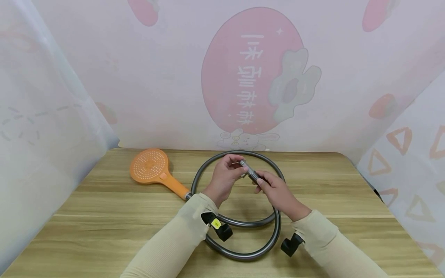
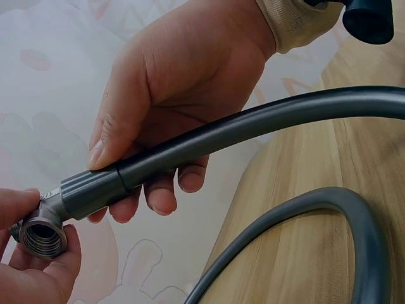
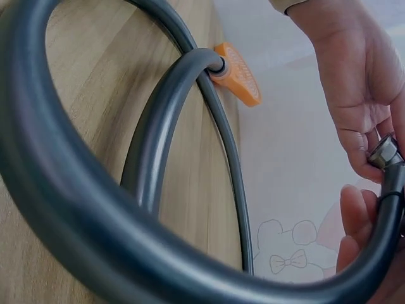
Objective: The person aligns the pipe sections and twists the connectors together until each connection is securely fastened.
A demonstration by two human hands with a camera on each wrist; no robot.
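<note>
In the head view my left hand [image 1: 224, 178] pinches a metal threaded fitting [image 2: 43, 234] between thumb and fingers. The left wrist view shows its round opening with thread inside. My right hand [image 1: 278, 192] grips the ribbed collar [image 2: 95, 193] at the end of a dark grey shower hose [image 2: 253, 130], thumb on top and fingers beneath. Fitting and collar touch end to end, held above the table. From there the hose loops over the table to an orange shower head [image 1: 150, 166], which lies at the left with its perforated face up.
The wood-grain table [image 1: 104, 231] reaches to a printed cloth backdrop [image 1: 167, 77]. Hose loops [image 1: 240, 255] lie under and between the forearms. A black wrist camera [image 1: 222, 231] is on the left wrist, and another [image 1: 291, 245] on the right.
</note>
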